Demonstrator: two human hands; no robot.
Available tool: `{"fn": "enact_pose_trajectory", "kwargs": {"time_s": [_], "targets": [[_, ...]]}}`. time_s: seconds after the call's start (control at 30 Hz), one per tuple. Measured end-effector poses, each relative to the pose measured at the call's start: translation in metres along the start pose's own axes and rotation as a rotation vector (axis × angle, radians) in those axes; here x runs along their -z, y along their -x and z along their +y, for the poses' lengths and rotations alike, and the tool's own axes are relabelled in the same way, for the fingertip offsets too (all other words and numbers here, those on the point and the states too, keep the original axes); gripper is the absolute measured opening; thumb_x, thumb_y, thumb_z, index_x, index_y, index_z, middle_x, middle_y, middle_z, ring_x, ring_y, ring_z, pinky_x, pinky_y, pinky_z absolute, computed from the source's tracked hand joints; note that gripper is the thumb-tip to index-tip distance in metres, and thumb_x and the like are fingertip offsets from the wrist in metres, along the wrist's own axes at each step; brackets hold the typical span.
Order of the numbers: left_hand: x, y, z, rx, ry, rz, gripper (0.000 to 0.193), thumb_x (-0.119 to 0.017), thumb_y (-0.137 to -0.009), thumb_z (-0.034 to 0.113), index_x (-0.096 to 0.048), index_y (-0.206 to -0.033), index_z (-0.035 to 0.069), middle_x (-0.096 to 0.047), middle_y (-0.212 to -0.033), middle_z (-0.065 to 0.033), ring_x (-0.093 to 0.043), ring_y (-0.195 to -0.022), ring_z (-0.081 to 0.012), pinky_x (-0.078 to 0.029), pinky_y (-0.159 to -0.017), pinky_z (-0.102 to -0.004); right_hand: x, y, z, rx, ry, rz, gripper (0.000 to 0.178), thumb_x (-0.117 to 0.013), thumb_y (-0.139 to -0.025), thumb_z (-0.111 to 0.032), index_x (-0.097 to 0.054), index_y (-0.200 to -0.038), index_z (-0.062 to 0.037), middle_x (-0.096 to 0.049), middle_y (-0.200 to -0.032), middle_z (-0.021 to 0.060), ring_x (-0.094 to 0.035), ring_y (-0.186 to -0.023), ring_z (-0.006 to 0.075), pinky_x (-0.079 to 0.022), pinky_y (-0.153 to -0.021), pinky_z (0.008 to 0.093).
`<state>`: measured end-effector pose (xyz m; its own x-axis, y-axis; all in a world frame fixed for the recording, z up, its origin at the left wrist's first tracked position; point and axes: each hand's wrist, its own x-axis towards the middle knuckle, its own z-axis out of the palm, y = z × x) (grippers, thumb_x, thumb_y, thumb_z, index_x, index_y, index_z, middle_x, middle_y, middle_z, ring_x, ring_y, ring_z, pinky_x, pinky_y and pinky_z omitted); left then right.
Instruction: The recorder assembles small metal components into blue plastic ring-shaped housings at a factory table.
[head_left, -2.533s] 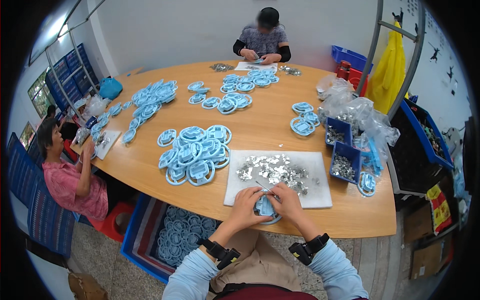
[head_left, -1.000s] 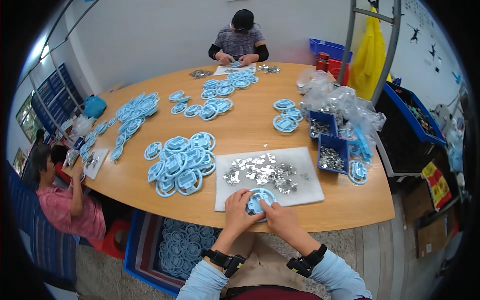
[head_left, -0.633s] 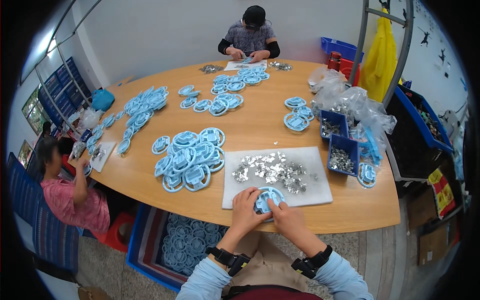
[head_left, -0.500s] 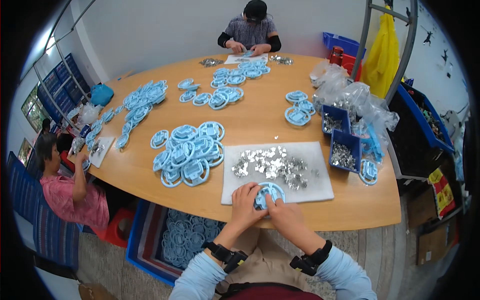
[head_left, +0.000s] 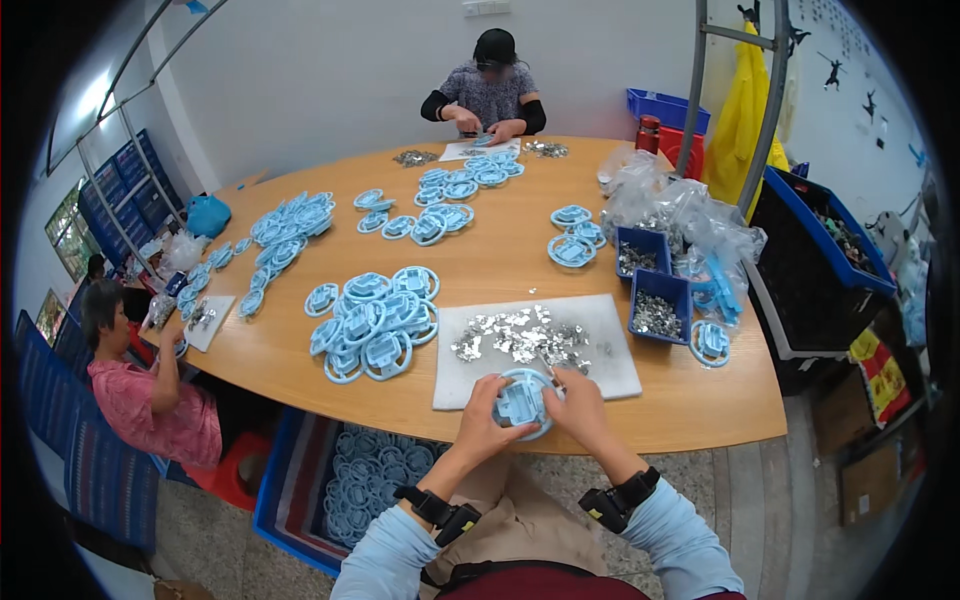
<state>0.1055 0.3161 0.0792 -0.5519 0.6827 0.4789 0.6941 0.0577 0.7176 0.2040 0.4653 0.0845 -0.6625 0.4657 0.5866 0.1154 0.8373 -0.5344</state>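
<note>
light blue plastic shows in the head view as a steering-wheel-shaped part (head_left: 518, 403), tilted between the wearer's two hands over the front edge of a white pad (head_left: 618, 372). the left hand (head_left: 484, 425) is closed on its left side, fingers along the rim and thumb at the lower edge. the right hand (head_left: 580, 405) is narrow, thumb by the right rim, fingers drawn together on a slim metallic tool (head_left: 546, 365) whose kind is too small to tell. just beyond them, loose flat silvery metal pieces (head_left: 530, 338) lie scattered on the pad.

left of the pad, a heap of similar wheel parts (head_left: 366, 322) sits on the wooden table (head_left: 480, 262). to its right stand two dark blue bins of small metal pieces, a near bin (head_left: 659, 335) and a far bin (head_left: 644, 268), with clear plastic bags (head_left: 712, 225) just beside them. one single wheel part (head_left: 710, 343) lies near the near bin. below the table's edge, a blue crate (head_left: 268, 508) holds many more wheels. a person in a pink shirt (head_left: 160, 415) sits at the left; another in a black cap (head_left: 495, 46) works across the table.
</note>
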Motion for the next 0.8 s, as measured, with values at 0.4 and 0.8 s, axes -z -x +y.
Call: {"fn": "enact_pose_trajectory", "kwargs": {"time_s": [0.4, 0.8], "targets": [[0.032, -0.009, -0.006, 0.946, 0.928, -0.265, 0.033, -0.07, -0.081, 0.023, -0.062, -0.101, -0.002, -0.066, -0.089, -0.0055, -0.063, -0.078, -0.0113, -0.052, -0.068, -0.0246, 0.013, 0.004, -0.016, -0.351, -0.655, -0.343, 0.028, -0.053, -0.079, -0.005, -0.061, -0.105, 0.0002, -0.063, -0.07, 0.0091, -0.055, -0.062, 0.0078, -0.045, -0.057, 0.0257], [0.038, -0.028, -0.016, 0.769, 0.82, -0.156, 0.03, -0.071, -0.079, 0.018, -0.064, -0.1, -0.003, -0.066, -0.086, -0.0061, -0.061, -0.076, -0.0103, -0.049, -0.068, -0.0227, 0.027, -0.015, 0.038, -0.3, -0.358, -0.219, 0.022, -0.063, -0.076, -0.013, -0.066, -0.096, -0.0032, -0.066, -0.081, 0.0136, -0.062, -0.07, 0.0177, -0.048, -0.062, 0.0298]]}}
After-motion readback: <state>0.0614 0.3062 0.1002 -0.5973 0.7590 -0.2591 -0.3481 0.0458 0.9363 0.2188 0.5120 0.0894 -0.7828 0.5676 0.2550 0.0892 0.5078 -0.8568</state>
